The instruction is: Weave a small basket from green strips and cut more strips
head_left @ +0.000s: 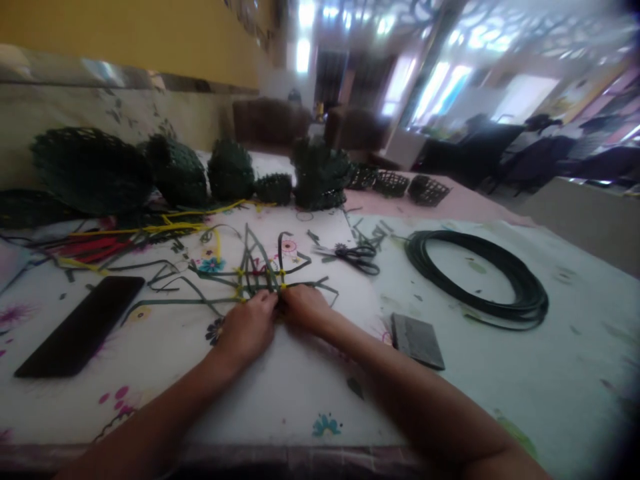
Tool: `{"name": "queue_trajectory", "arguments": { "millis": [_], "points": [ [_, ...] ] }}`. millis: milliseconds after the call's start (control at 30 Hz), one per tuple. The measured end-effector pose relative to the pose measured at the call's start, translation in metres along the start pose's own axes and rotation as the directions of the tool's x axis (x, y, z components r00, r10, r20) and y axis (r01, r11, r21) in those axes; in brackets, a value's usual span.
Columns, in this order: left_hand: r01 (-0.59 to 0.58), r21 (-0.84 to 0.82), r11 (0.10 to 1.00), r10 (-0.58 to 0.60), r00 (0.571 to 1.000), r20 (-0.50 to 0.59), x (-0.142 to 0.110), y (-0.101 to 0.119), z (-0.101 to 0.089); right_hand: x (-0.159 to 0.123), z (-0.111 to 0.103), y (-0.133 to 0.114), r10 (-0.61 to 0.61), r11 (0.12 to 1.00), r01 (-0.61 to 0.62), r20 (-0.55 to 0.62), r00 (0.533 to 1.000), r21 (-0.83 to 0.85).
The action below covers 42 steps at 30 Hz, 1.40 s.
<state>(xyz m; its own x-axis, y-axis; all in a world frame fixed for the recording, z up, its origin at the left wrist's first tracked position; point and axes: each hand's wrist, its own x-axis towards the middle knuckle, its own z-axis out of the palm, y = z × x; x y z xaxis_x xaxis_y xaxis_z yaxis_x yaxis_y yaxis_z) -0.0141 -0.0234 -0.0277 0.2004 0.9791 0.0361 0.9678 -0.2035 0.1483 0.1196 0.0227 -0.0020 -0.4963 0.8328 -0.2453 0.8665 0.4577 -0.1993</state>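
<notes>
On the flowered tablecloth [300, 413] lies a loose lattice of dark green strips [255, 273], with yellow ties [239, 291] at several crossings. My left hand [253, 323] is closed at the near edge of the lattice, its fingers pinching a strip. Right beside it, my right hand [303, 307] is also closed on the strips, the fingertips partly hidden behind the hand. Both hands almost touch. Loose strip ends stick out to the left, right and far side. Black-handled scissors [357, 253] lie beyond my right hand, blades pointing left.
A coil of dark strip [480, 277] lies to the right, and a grey block [417, 340] nearer. At left are a black phone-like slab [83, 327], red strips [95, 248] and yellow strips [190, 228]. Woven green baskets [95, 170] line the back. Blurred people sit far right.
</notes>
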Motion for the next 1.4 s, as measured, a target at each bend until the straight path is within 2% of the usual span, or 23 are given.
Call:
{"name": "queue_trajectory", "arguments": {
  "millis": [133,200,267,367,400,433,500,533,567,667,733,933,1033,1133,1267,1400],
  "points": [
    [-0.082,-0.022,0.996,0.081,0.995,-0.053,-0.011,-0.017,-0.005,-0.022,-0.023,-0.003,-0.152,0.988,0.154,-0.053,0.987,0.024],
    [-0.138,-0.054,0.989,0.134,0.988,-0.073,-0.017,-0.036,-0.010,-0.039,-0.036,-0.007,-0.228,0.972,0.231,-0.064,0.971,0.037],
    [-0.169,-0.090,0.981,0.159,0.981,-0.111,-0.024,-0.059,-0.016,-0.054,-0.048,-0.010,-0.288,0.954,0.289,-0.026,0.957,0.074],
    [-0.149,-0.133,0.980,0.117,0.968,-0.220,-0.040,-0.089,-0.020,-0.067,-0.060,-0.006,-0.287,0.956,0.284,0.034,0.957,0.072],
    [-0.116,-0.138,0.984,0.072,0.954,-0.290,-0.047,-0.095,-0.019,-0.066,-0.061,-0.002,-0.261,0.965,0.260,0.014,0.965,0.044],
    [-0.064,-0.134,0.989,0.007,0.922,-0.387,-0.054,-0.099,-0.017,-0.064,-0.062,0.003,-0.234,0.972,0.235,-0.026,0.972,0.016],
    [0.034,-0.100,0.994,-0.085,0.823,-0.562,-0.069,-0.101,-0.011,-0.054,-0.059,0.015,-0.192,0.981,0.193,-0.124,0.973,-0.005],
    [0.035,-0.063,0.997,-0.066,0.794,-0.604,-0.076,-0.100,-0.007,-0.047,-0.056,0.020,-0.185,0.982,0.187,-0.159,0.970,0.001],
    [0.000,-0.022,1.000,-0.013,0.789,-0.614,-0.081,-0.098,-0.003,-0.040,-0.052,0.024,-0.191,0.981,0.196,-0.182,0.965,0.009],
    [-0.178,0.101,0.979,0.204,0.824,-0.528,-0.087,-0.094,0.005,-0.023,-0.037,0.028,-0.285,0.955,0.296,-0.194,0.939,0.030],
    [-0.243,0.149,0.958,0.285,0.838,-0.466,-0.084,-0.093,0.008,-0.016,-0.025,0.024,-0.361,0.926,0.375,-0.200,0.911,0.036],
    [-0.311,0.164,0.936,0.351,0.852,-0.387,-0.064,-0.095,0.009,-0.005,0.010,0.007,-0.429,0.896,0.440,-0.354,0.831,-0.054],
    [-0.347,0.108,0.932,0.362,0.858,-0.364,-0.063,-0.100,0.012,0.000,0.022,0.004,-0.516,0.853,0.508,-0.357,0.779,-0.124],
    [-0.328,0.027,0.944,0.307,0.849,-0.429,-0.065,-0.105,0.013,0.001,0.032,0.000,-0.580,0.812,0.563,-0.331,0.745,-0.156],
    [-0.286,-0.073,0.955,0.220,0.855,-0.470,-0.068,-0.108,0.011,-0.007,0.037,-0.007,-0.572,0.816,0.562,-0.336,0.748,-0.137],
    [-0.343,-0.204,0.917,0.241,0.883,-0.403,-0.068,-0.104,0.006,-0.012,0.033,-0.015,-0.491,0.871,0.466,-0.287,0.823,-0.153]
  ]
}}
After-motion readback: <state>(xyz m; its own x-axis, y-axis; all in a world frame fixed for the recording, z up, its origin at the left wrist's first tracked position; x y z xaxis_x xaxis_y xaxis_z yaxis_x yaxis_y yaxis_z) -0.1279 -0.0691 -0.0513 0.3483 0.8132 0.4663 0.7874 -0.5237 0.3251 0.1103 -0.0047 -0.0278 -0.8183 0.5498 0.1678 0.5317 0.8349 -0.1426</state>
